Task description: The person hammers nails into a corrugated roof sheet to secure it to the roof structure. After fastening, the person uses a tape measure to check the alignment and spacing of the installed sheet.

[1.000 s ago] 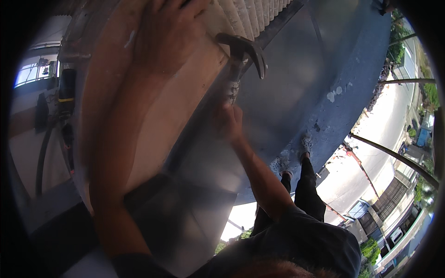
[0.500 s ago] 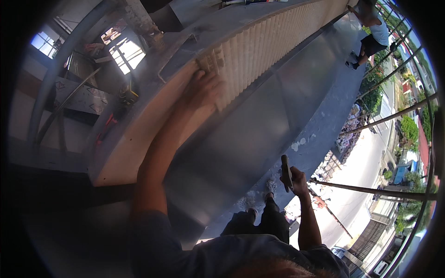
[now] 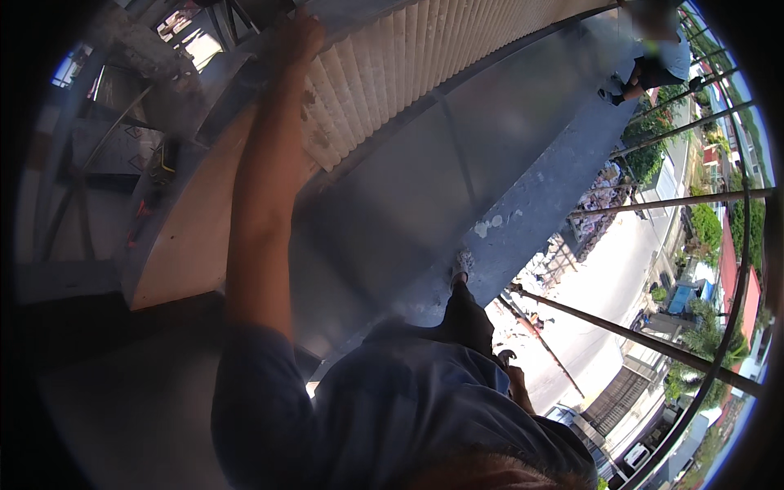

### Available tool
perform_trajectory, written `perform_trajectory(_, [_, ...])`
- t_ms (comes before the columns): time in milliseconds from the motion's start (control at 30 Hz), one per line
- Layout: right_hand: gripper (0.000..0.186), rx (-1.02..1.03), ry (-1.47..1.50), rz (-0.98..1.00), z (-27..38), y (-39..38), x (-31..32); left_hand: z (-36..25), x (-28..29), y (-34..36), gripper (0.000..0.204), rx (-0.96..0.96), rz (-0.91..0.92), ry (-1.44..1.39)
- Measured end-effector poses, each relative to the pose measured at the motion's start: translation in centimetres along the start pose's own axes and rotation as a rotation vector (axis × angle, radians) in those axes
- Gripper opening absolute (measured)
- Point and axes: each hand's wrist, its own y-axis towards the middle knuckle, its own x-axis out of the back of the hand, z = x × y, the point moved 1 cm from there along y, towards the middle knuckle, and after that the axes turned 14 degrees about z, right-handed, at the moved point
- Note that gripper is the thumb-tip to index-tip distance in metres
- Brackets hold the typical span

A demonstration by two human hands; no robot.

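Observation:
My left hand [image 3: 298, 39] reaches far up, its fingers curled over the top edge of a cream corrugated sheet [image 3: 408, 73]. My left arm runs straight up past a pale beam [image 3: 175, 253]. My right hand [image 3: 516, 384] hangs low beside my hip, mostly hidden behind my blue shirt. It is closed on a hammer [image 3: 505, 356], of which only a dark bit shows above the hand. My foot [image 3: 461, 265] stands on a narrow concrete ledge [image 3: 523, 220].
A sloping grey metal sheet [image 3: 408, 204] lies between the corrugated sheet and the ledge. Thin scaffold poles [image 3: 653, 343] cross at the right, with a street far below. Another person [image 3: 657, 57] crouches on the ledge at the top right.
My right hand with the hammer has dropped from the metal sheet down to my hip. My left hand stays up on the corrugated sheet while my view has swung.

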Motion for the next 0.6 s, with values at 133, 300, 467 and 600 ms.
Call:
perform_trajectory(133, [0.028,0.003,-0.101,0.047,-0.5,2.8,5.6,-1.8,-0.3,-1.6,0.033,-0.018,0.131,0.021])
perform_trajectory(300, [0.023,0.062,-0.112,0.039,5.9,7.7,16.4,1.3,-1.6,-2.2,0.030,0.028,0.094,-0.030])
perform_trajectory(467, [0.020,0.096,0.141,-0.039,18.8,11.1,26.2,6.9,-3.6,-1.6,0.027,0.076,-0.031,0.025])
perform_trajectory(600, [0.016,0.747,0.069,-0.170,25.3,15.4,30.2,5.5,-3.6,-2.1,0.031,0.016,0.071,0.074])
